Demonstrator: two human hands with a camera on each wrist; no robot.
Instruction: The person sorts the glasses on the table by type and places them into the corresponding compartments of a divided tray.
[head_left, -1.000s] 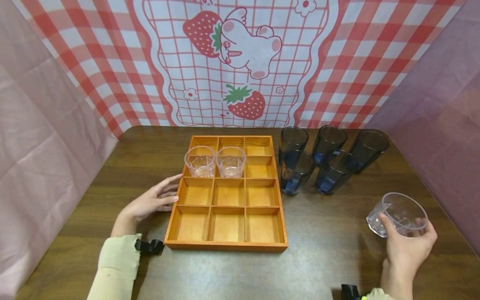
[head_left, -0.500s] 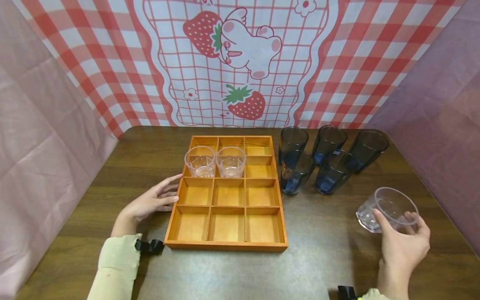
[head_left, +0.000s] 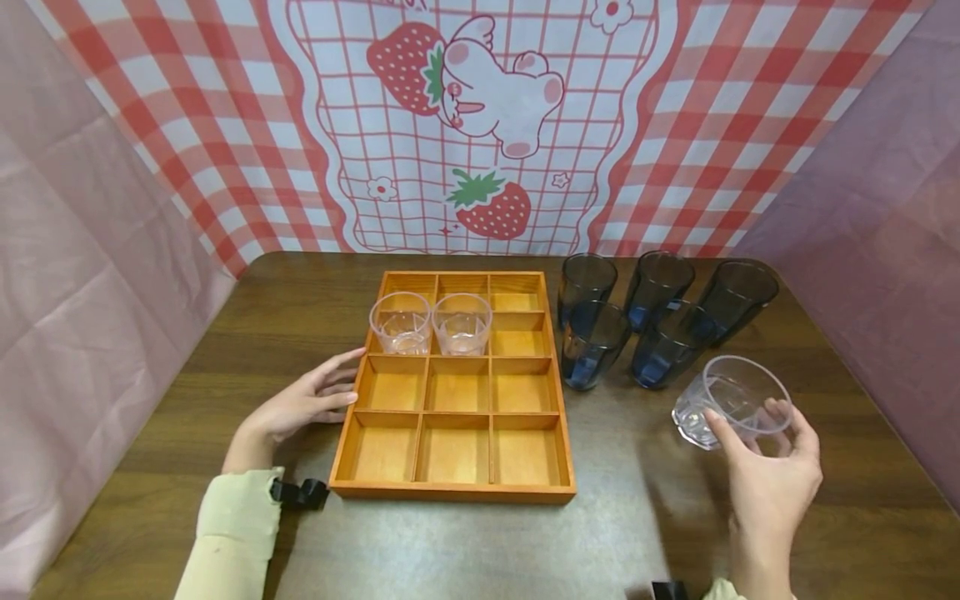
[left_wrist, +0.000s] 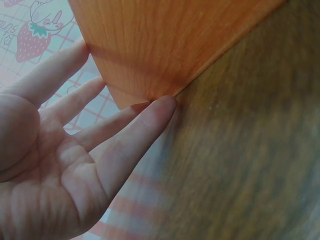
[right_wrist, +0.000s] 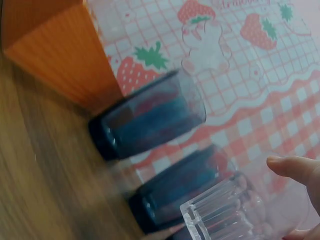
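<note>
Right hand (head_left: 776, 475): grips a clear, faceted, wide-mouthed cup (head_left: 731, 398), thumb on its near side, other fingers round the far side by the rim.
Cup's place: right of the tray, just in front of the tumblers, mouth up; it seems clear of the table.
Left hand (head_left: 303, 404): fingers spread apart, fingertips touching the outer left wall of a shallow orange-brown wooden tray (head_left: 452, 492), apparently to steady it.
Tray compartments: three across, four deep; two matching clear cups (head_left: 462, 327) stand in the second row from the back, left and middle.
Step in hand: by the look of it, carrying the cup.
Next move: bringing it to the tray would call for a leftward path, base kept down, then lowering between the dividers.
Dark tumblers: five tall blue-grey, see-through tumblers (head_left: 595, 343) stand right of the tray, two in front of three.
In the way: the front two, close to the cup; a low sweep could knock them.
Surroundings: dark wood-grain table (head_left: 607, 533), red-and-white checked strawberry cloth (head_left: 480, 208) behind.
</note>
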